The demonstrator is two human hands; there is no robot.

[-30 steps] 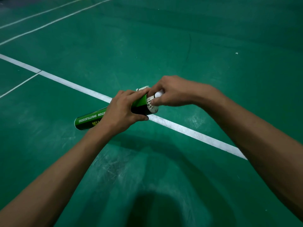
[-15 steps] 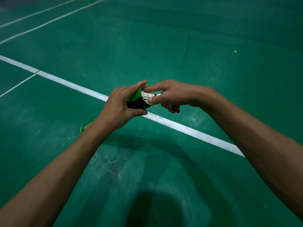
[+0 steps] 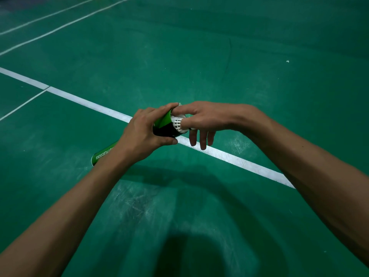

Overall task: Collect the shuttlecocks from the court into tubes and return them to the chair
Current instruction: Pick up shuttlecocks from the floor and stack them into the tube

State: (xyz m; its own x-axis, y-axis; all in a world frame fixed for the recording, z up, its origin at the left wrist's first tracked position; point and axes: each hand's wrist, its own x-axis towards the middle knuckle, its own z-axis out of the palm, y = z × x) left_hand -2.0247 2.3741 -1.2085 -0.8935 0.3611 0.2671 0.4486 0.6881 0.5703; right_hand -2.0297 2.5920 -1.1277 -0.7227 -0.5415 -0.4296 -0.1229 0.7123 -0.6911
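Currently at the loading step, judging by the pose: white shuttlecock point(image 3: 178, 124) at the centre of the frame, lodged in the open mouth of the green tube point(image 3: 162, 121), feathered skirt partly showing outside the rim. Pinched between thumb and forefinger of the right hand point(image 3: 205, 118), just right of centre, remaining three fingers hanging loose and straight below. Green tube gripped near its mouth by the left hand point(image 3: 143, 134), just left of centre, fingers and thumb curled round it, printed far end jutting toward the lower left. Next, probably: push the shuttlecock fully inside, keeping it in line with the tube to avoid crushing feathers. Behind, white court line point(image 3: 229, 156) slanting across green floor point(image 3: 199, 56); tiny white speck point(image 3: 287, 61) at upper right, too small to identify.
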